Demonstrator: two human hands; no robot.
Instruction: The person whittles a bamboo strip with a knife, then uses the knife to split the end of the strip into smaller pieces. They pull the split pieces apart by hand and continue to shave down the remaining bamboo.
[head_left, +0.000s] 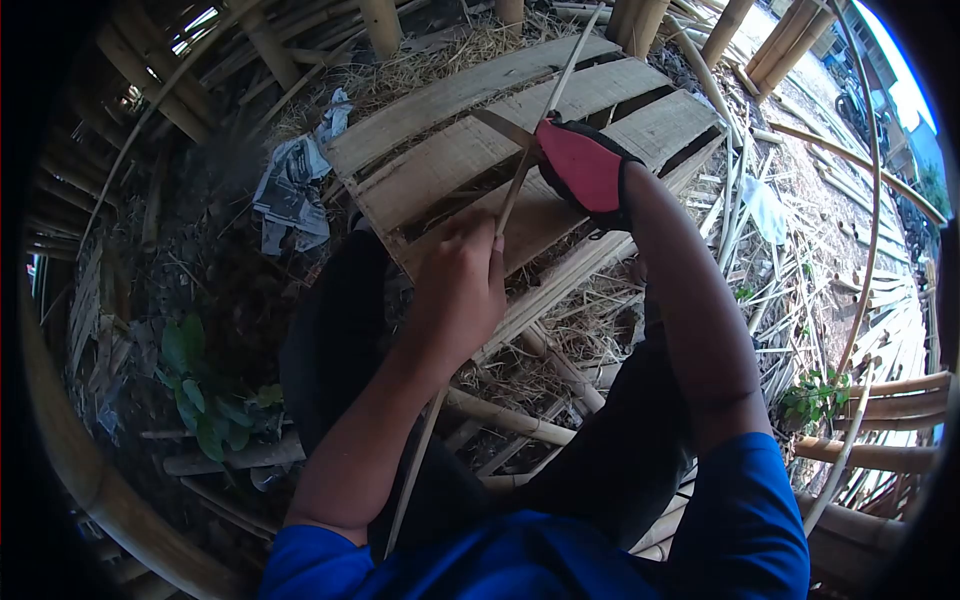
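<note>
A long thin bamboo strip [568, 72] runs from the top of the view down past my lap, slanting over a slatted wooden pallet [430, 123]. My left hand [462, 280], bare, is closed around the strip near the pallet's front edge. Farther up, my right hand [588, 172] wears a pink and black glove and is closed on a knife [503, 129]. Its dark blade sticks out to the left across the strip; the handle is hidden in the glove.
Crumpled newspaper [294, 190] lies left of the pallet, and a leafy plant [195, 390] grows nearer me. Straw and bamboo scraps cover the ground. Bamboo poles [380, 28] stand behind, and a thick curved bamboo pole [110, 500] borders the lower left. My legs flank the pallet's near side.
</note>
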